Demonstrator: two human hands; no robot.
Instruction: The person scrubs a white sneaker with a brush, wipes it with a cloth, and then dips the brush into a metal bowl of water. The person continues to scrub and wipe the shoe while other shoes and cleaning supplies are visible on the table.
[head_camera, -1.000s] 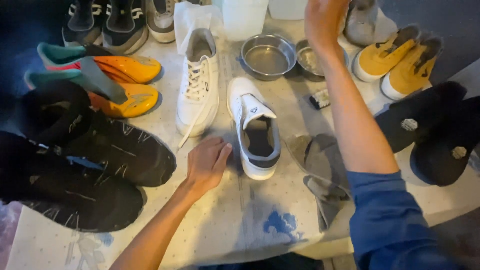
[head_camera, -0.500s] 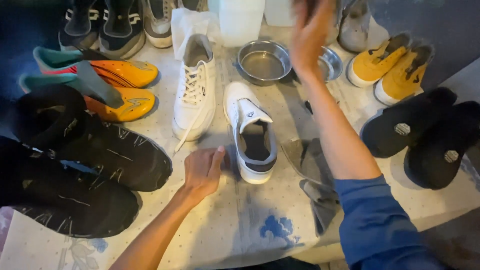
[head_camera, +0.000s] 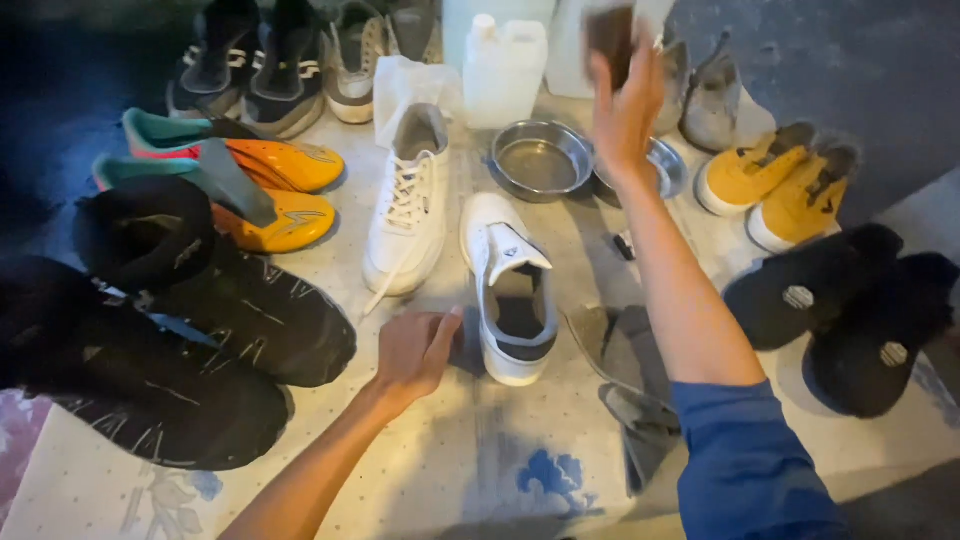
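Observation:
My left hand (head_camera: 415, 350) lies palm down on the patterned table cover (head_camera: 470, 450), fingers touching the side of a white laceless shoe (head_camera: 505, 285) near its heel. It holds nothing. My right hand (head_camera: 625, 105) is raised over the back of the table, above two steel bowls (head_camera: 540, 160), and grips a small dark block-shaped object (head_camera: 608, 30), blurred, possibly a brush. A white laced shoe (head_camera: 410, 215) stands to the left of the laceless one.
Black sneakers (head_camera: 200, 320) and orange boots (head_camera: 265, 195) fill the left. Yellow shoes (head_camera: 780, 185) and black shoes (head_camera: 845, 300) sit right. A grey cloth (head_camera: 630, 365) lies by my right arm; a white jug (head_camera: 503, 70) and more shoes stand behind.
My right hand pulled back from the far edge with a dark object now in its grip. My left hand stayed beside the white shoe. The view shifted slightly.

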